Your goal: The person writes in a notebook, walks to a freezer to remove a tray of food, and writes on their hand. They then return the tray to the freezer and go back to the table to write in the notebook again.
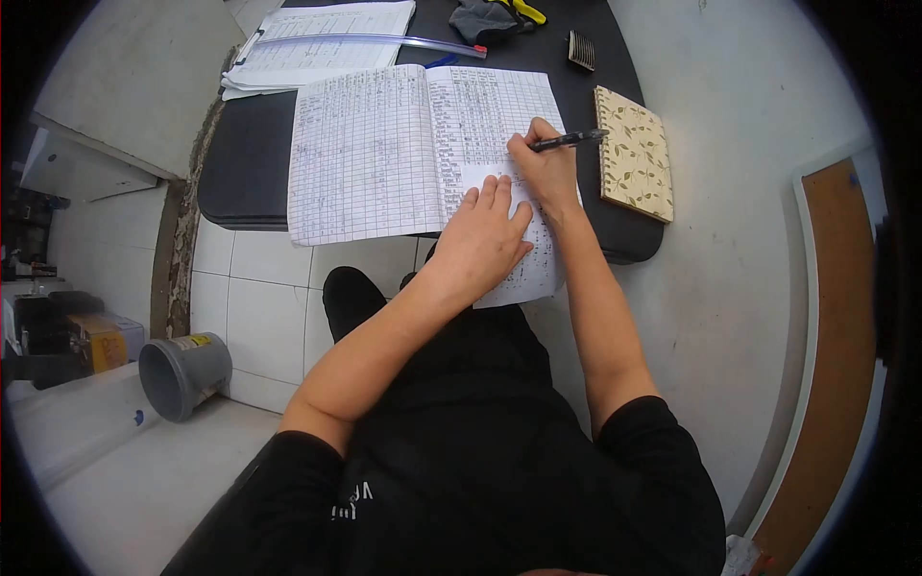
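Note:
A large ruled notebook [360, 158] lies spread across the black table, its grid filled with handwriting. Over its right page sits a loose white sheet [523, 274] with written marks, its lower end hanging past the table edge. My left hand [488, 230] rests flat on this sheet, fingers stretched out and a little apart. In my right hand [549, 173] a black pen [571, 141] is pinched between thumb and fingers, its tip end at the right page just above the sheet and its back end pointing right.
A spiral notebook with a leaf-pattern cover [636, 154] lies at the table's right edge. Behind are a paper stack [322, 48], a clear ruler-like strip [384, 40], a dark comb-like item [581, 51] and a grey-yellow glove [490, 17]. A grey bin [184, 374] stands on the floor.

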The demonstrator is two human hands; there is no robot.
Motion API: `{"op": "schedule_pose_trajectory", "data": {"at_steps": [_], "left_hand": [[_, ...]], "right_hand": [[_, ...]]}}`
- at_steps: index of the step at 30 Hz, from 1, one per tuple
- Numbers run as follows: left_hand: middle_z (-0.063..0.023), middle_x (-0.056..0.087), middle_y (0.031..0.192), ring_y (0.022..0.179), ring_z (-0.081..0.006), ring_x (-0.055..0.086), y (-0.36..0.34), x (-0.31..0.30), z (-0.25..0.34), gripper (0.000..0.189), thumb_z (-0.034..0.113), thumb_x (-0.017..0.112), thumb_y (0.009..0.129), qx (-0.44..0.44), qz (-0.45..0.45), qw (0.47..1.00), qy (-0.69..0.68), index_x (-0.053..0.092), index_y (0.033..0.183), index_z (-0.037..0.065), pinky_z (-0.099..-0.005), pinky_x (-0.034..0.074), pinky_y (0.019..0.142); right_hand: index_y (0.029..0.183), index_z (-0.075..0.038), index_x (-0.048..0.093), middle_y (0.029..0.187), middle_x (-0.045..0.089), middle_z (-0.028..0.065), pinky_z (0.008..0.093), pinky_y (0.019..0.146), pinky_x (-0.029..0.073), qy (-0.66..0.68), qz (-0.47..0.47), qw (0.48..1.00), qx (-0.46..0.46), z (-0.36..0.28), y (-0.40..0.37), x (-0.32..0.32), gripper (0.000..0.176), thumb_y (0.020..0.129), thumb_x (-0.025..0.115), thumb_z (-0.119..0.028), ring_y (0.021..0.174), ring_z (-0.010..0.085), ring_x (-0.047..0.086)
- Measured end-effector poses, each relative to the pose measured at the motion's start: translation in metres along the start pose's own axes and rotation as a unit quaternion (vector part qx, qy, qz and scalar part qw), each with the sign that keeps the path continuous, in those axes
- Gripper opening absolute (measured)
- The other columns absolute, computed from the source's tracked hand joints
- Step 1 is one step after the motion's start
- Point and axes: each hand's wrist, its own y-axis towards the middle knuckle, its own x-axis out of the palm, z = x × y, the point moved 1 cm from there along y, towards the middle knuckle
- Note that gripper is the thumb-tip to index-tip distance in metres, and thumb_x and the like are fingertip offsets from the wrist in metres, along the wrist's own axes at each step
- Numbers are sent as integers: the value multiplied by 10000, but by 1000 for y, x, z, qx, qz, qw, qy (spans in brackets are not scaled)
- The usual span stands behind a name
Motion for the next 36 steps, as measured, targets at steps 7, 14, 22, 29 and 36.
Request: {"op": "schedule_pose_trajectory", "data": {"at_steps": [7, 14, 22, 29, 36], "left_hand": [[-312, 447, 1262, 1209, -443, 438, 0, -1, 0, 407, 282, 620, 848, -2, -1, 1000, -6, 516, 1110, -13, -488, 397, 989], [-314, 441, 1264, 1208, -446, 435, 0, 1, 1, 392, 267, 610, 855, -2, -2, 1000, 2, 511, 1111, -13, -487, 397, 990], [-311, 440, 1269, 1211, -442, 434, -1, 0, 0, 388, 266, 603, 860, -3, -2, 1000, -10, 508, 1108, -17, -488, 397, 990], [-308, 443, 1269, 1211, -439, 436, 0, -1, 0, 396, 273, 606, 857, -3, -8, 1000, -11, 512, 1108, -19, -484, 400, 992], [-305, 438, 1281, 1215, -432, 438, 0, -2, 0, 416, 280, 613, 852, -3, -4, 1000, -2, 512, 1134, -9, -479, 398, 995]], "right_hand": [[618, -10, 399, 528, 374, 39, 292, 470, 304, -8, 3, 1000, -11, 1, 1, 0, 296, 753, 639, -117, 512, 100, 337], [630, -8, 409, 528, 399, 45, 299, 473, 322, -18, -2, 1000, -9, -1, 1, -1, 320, 773, 657, -151, 505, 107, 358], [630, -8, 401, 530, 408, 50, 303, 474, 332, -19, -8, 1000, -8, 2, 2, 0, 292, 761, 635, -125, 500, 117, 371], [630, -8, 401, 533, 405, 53, 307, 473, 332, -40, -2, 999, -19, 1, 1, -1, 290, 757, 632, -131, 496, 124, 370], [617, -13, 433, 515, 411, 37, 290, 472, 329, -5, 20, 1000, 21, 0, 2, -10, 290, 758, 649, -145, 512, 87, 377]]}}
